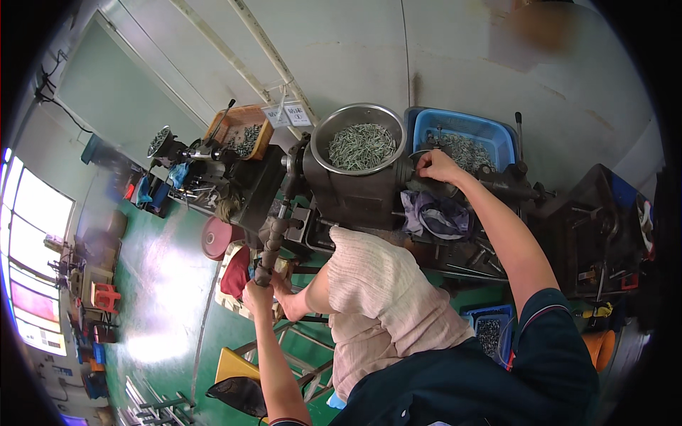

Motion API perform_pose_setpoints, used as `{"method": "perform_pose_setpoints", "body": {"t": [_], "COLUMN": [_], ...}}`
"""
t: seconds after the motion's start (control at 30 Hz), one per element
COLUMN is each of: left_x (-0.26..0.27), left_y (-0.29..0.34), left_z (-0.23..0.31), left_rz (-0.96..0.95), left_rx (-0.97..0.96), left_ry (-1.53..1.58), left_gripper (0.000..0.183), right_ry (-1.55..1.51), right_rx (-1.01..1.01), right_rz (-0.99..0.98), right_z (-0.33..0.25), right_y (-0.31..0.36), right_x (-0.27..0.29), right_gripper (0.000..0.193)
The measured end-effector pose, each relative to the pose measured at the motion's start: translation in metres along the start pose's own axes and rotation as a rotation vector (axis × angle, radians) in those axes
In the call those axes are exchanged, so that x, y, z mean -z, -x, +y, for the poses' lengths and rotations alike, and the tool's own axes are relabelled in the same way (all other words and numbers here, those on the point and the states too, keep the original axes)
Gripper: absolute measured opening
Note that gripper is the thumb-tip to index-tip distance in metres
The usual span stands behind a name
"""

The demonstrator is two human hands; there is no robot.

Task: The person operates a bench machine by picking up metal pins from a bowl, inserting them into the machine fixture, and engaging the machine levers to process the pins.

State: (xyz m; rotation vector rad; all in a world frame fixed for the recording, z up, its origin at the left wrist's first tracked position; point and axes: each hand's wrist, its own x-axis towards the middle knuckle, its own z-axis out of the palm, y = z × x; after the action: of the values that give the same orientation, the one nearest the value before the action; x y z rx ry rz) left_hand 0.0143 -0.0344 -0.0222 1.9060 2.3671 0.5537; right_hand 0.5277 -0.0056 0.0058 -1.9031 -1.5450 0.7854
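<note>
My left hand is closed around the lower end of a brown, knobby lever that comes down from the left side of a dark bench machine. My right hand is at the machine's right end, beside its round dark head, with the fingers bent together. Whatever those fingers hold, if anything, is too small to make out. On top of the machine, between my hands, rests a steel bowl heaped with small metal pins. A crumpled purple-grey cloth lies just below my right hand.
Behind my right hand stands a blue plastic tub of small metal parts. An orange bin sits farther left near another machine. Loose rods lie along the bench's front edge. A blue basket of parts is low at right; a red stool is far left.
</note>
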Motion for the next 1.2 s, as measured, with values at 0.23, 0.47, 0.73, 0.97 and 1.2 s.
{"method": "perform_pose_setpoints", "body": {"t": [0.23, 0.47, 0.73, 0.97, 1.2], "left_x": [0.009, 0.010, 0.015, 0.009, 0.005], "left_y": [0.028, 0.027, 0.028, 0.026, 0.025], "left_z": [0.037, 0.033, 0.035, 0.034, 0.028], "left_rz": [-0.023, -0.020, -0.020, -0.051, -0.014], "left_rx": [0.010, 0.009, 0.032, 0.064, 0.036], "left_ry": [0.034, 0.037, 0.051, -0.016, 0.025], "left_gripper": [0.030, 0.035, 0.034, 0.032, 0.035], "right_ry": [-0.021, 0.941, 0.787, 0.628, 0.447], "right_rx": [0.019, -0.153, 0.345, 0.257, 0.392], "right_rz": [-0.020, 0.424, 0.188, 0.054, 0.247], "right_z": [0.002, -0.040, -0.160, -0.158, -0.157], "right_y": [-0.001, 0.016, -0.001, -0.023, -0.017], "right_x": [0.007, 0.052, 0.005, -0.016, -0.014], "right_gripper": [0.020, 0.023, 0.022, 0.014, 0.010]}}
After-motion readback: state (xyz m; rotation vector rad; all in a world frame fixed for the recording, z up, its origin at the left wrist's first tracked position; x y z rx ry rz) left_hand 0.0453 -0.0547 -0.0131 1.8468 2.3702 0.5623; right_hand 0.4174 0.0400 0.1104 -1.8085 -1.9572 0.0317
